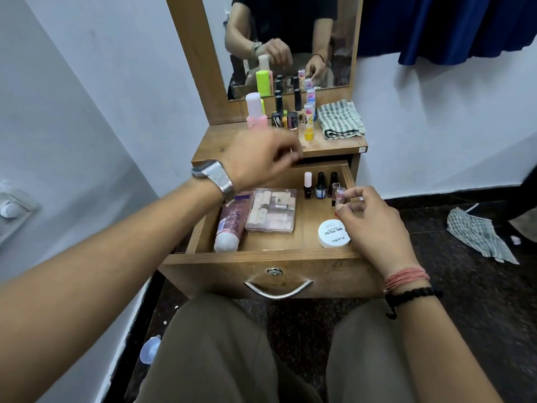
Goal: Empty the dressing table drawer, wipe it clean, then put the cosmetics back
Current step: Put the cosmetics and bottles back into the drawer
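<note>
At the drawer's (270, 255) right side the right hand (374, 225) pinches a small clear-capped bottle (339, 196); the left hand (261, 161) hovers loosely curled, seemingly empty, by the tabletop's (334, 146) front edge, where bottles (286, 117) crowd beside a cloth (340, 119); emptying or refilling, I can't say.

white jar lid (334, 233): "zudio", "nail polish".

your left hand (261, 161) is motion-blurred, fingers unreadable; your right hand (369, 219) hides part of the small tube (339, 195).
</note>
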Demonstrator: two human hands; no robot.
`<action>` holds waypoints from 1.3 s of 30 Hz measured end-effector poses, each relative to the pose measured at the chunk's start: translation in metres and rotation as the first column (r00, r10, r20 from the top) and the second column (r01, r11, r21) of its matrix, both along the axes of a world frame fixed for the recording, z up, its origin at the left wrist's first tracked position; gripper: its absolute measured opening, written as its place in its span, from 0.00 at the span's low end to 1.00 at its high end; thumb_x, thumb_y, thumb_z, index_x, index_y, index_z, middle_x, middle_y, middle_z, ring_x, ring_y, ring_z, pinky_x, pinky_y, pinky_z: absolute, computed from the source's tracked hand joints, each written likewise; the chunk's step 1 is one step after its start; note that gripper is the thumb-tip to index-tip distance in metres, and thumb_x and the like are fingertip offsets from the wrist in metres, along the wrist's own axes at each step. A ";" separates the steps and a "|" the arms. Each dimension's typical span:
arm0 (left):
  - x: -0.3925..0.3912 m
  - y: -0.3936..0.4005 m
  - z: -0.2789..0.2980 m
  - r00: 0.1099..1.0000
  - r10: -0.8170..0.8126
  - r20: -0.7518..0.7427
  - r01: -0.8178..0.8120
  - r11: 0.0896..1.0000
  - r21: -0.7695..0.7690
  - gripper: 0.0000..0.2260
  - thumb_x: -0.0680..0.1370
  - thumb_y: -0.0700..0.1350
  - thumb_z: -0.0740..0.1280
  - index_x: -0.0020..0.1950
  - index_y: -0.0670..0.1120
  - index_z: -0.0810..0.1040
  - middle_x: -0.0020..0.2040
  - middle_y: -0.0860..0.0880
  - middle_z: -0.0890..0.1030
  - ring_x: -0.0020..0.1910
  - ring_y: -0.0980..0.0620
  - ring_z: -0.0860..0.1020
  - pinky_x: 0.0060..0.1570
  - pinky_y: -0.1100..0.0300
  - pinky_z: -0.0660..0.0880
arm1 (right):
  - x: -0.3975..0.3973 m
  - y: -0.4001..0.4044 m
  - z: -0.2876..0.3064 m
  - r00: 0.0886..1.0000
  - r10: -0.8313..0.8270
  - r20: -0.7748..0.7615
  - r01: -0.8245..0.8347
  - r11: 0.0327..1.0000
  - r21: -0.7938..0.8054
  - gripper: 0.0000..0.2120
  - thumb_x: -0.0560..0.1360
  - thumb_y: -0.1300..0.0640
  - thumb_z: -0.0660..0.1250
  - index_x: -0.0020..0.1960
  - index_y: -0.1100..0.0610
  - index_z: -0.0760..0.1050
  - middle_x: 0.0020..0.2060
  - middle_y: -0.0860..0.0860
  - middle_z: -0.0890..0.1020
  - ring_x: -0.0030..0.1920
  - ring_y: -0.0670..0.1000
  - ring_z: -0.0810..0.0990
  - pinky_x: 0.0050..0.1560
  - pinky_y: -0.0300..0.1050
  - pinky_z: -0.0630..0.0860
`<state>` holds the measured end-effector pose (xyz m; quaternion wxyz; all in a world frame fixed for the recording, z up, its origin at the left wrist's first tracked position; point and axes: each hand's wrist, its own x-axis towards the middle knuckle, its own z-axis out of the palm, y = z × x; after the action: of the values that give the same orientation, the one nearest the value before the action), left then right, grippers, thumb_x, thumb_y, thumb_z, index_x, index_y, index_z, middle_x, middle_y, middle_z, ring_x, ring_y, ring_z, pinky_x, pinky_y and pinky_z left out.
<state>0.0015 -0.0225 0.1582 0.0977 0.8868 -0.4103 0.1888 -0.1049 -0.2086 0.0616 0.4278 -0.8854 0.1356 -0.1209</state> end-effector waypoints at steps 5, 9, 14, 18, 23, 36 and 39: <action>0.042 0.012 0.043 0.960 0.279 0.021 -0.264 0.928 -0.265 0.16 0.77 0.43 0.65 0.65 0.49 0.75 0.64 0.49 0.73 0.58 0.53 0.73 0.55 0.65 0.68 | -0.001 0.001 0.001 1.000 -0.004 -0.024 0.003 1.000 -0.026 0.07 0.75 0.46 0.63 0.52 0.44 0.72 0.42 0.41 0.81 0.48 0.48 0.78 0.47 0.47 0.73; 0.070 0.015 0.039 0.909 0.383 -0.165 -0.401 0.911 -0.094 0.21 0.78 0.45 0.65 0.71 0.48 0.70 0.68 0.46 0.71 0.65 0.46 0.71 0.62 0.53 0.71 | -0.002 0.000 0.002 1.000 -0.009 -0.002 0.009 1.000 -0.010 0.08 0.75 0.48 0.64 0.54 0.45 0.73 0.39 0.43 0.81 0.47 0.49 0.79 0.49 0.49 0.75; 0.071 0.017 0.031 0.912 0.351 -0.213 -0.395 0.891 -0.223 0.14 0.76 0.43 0.69 0.61 0.48 0.77 0.60 0.48 0.77 0.58 0.49 0.76 0.55 0.56 0.75 | -0.003 0.001 0.004 1.000 0.007 0.025 -0.008 1.000 0.001 0.08 0.76 0.48 0.63 0.55 0.46 0.73 0.39 0.45 0.82 0.47 0.48 0.79 0.49 0.50 0.76; 0.061 0.022 0.031 0.914 0.348 -0.209 -0.397 0.874 -0.280 0.11 0.74 0.45 0.70 0.56 0.48 0.78 0.53 0.49 0.81 0.51 0.52 0.79 0.50 0.60 0.76 | -0.003 0.002 0.004 1.000 -0.004 0.031 0.004 1.000 0.001 0.08 0.76 0.47 0.63 0.54 0.46 0.71 0.40 0.46 0.82 0.47 0.50 0.80 0.50 0.52 0.76; 0.019 0.036 0.047 0.950 0.176 -0.257 -0.289 0.802 -0.522 0.08 0.72 0.47 0.71 0.49 0.51 0.76 0.43 0.54 0.80 0.39 0.62 0.78 0.42 0.66 0.77 | -0.002 0.001 0.004 0.999 -0.007 0.034 0.007 1.000 -0.017 0.10 0.76 0.47 0.63 0.56 0.47 0.69 0.40 0.45 0.82 0.47 0.50 0.79 0.50 0.51 0.76; -0.015 0.048 -0.074 0.814 0.427 -0.393 -0.519 0.838 -0.165 0.11 0.68 0.47 0.74 0.38 0.46 0.73 0.38 0.50 0.78 0.39 0.50 0.76 0.35 0.59 0.69 | -0.003 0.002 0.004 1.000 0.000 0.017 0.001 0.999 -0.039 0.09 0.76 0.54 0.61 0.56 0.48 0.71 0.40 0.42 0.80 0.45 0.49 0.78 0.44 0.47 0.73; -0.011 0.045 -0.084 0.831 0.440 -0.340 -0.485 0.873 -0.056 0.10 0.67 0.45 0.73 0.36 0.47 0.72 0.41 0.48 0.76 0.42 0.49 0.75 0.39 0.58 0.69 | -0.003 0.001 0.004 1.000 -0.002 0.015 0.003 0.999 -0.041 0.10 0.76 0.54 0.61 0.57 0.47 0.71 0.39 0.40 0.78 0.45 0.48 0.78 0.42 0.46 0.71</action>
<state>-0.0092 0.0223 0.0737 0.1755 0.9691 -0.1480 0.0905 -0.1083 -0.2073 0.0655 0.4105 -0.8929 0.1309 -0.1310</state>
